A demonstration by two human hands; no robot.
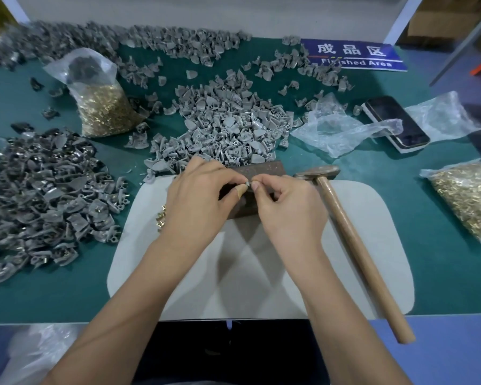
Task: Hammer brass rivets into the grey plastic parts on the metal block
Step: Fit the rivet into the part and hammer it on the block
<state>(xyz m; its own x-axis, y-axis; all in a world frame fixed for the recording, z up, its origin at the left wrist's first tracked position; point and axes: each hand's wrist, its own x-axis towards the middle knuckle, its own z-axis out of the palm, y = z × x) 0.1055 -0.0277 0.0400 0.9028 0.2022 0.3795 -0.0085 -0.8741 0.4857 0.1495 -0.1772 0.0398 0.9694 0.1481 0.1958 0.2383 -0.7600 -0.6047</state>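
I'm mid-batch: a heap of riveted parts (39, 190) lies left on the tabletop (442, 273), a bigger pile of grey plastic parts (222, 123) waits untouched. Over the metal block (261, 169), my left hand (200, 198) and right hand (286, 207) pinch one small grey part (247, 183) between curled fingers — rivet not visible. The hammer (345, 226) lies idle just right of the block.

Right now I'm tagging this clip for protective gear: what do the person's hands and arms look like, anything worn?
Both forearms are bare, with no sleeves, gloves, watch or rings in view. The left hand has a tan strip, seemingly tape or a plaster, wrapped round its thumb tip. The right hand wears nothing.
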